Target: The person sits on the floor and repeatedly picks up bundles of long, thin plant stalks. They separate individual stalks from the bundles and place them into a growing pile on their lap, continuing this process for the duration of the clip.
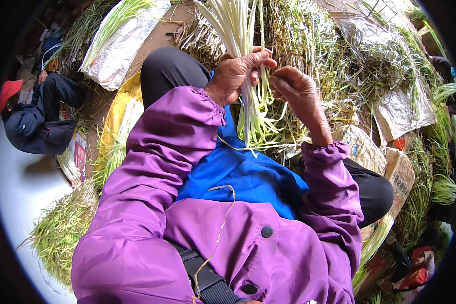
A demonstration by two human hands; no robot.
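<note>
A bundle of long pale stalks (237, 32) with yellow-green leaf ends is gripped in my left hand (237, 72), the white ends pointing up and away. The limp leaves (256, 125) hang below that hand over the blue cloth (247, 171) on my lap. Close on the right, my right hand (294, 85) has its fingers bent together near the leaves; whether a stalk is pinched between them cannot be told. A thin dry strand (222, 231) lies down the front of the purple garment.
Heaps of grassy stalks (304, 34) lie before me. More pale stalks rest on a white sack (114, 62) and a yellow sheet (108, 121) at the left. A person in a red cap (10, 93) sits at the far left. Stuffed sacks (361, 148) stand beside my right knee.
</note>
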